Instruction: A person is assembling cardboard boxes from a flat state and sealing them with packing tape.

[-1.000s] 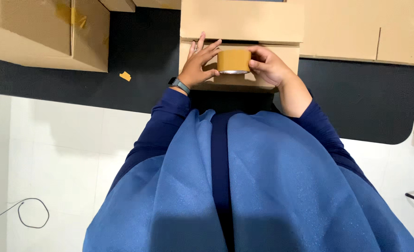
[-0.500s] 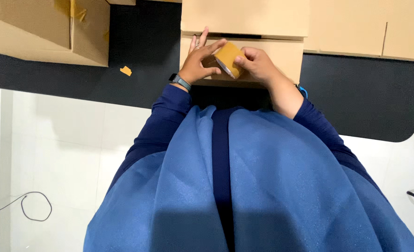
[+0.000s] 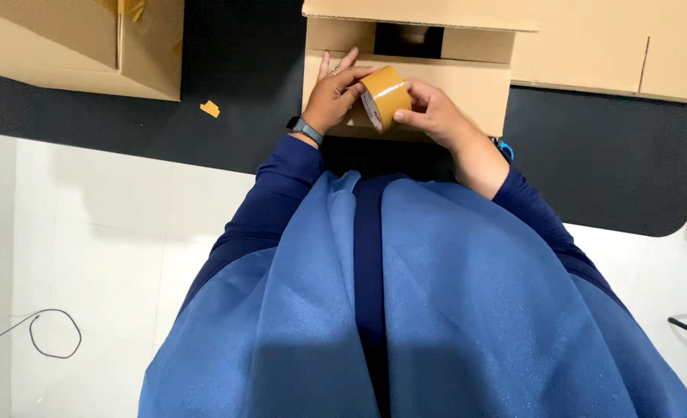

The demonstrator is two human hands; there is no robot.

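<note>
A roll of brown packing tape (image 3: 384, 94) is held upright between both hands, its flat side turned to the left. My left hand (image 3: 334, 94) grips its left side, with a ring on one finger and a watch on the wrist. My right hand (image 3: 432, 114) pinches its right edge. The roll hovers just above a small cardboard box (image 3: 475, 85) on the black table (image 3: 235, 101); the box's top flaps leave a dark gap at the far side.
A large cardboard box (image 3: 72, 46) stands at the far left, a flat cardboard sheet (image 3: 638, 46) at the far right. A scrap of brown tape (image 3: 210, 108) lies on the table. A thin cable (image 3: 49, 337) loops on the white floor.
The tape roll has turned from facing me flat-on to standing on edge, tilted left. Both hands shifted slightly with it, staying over the small box.
</note>
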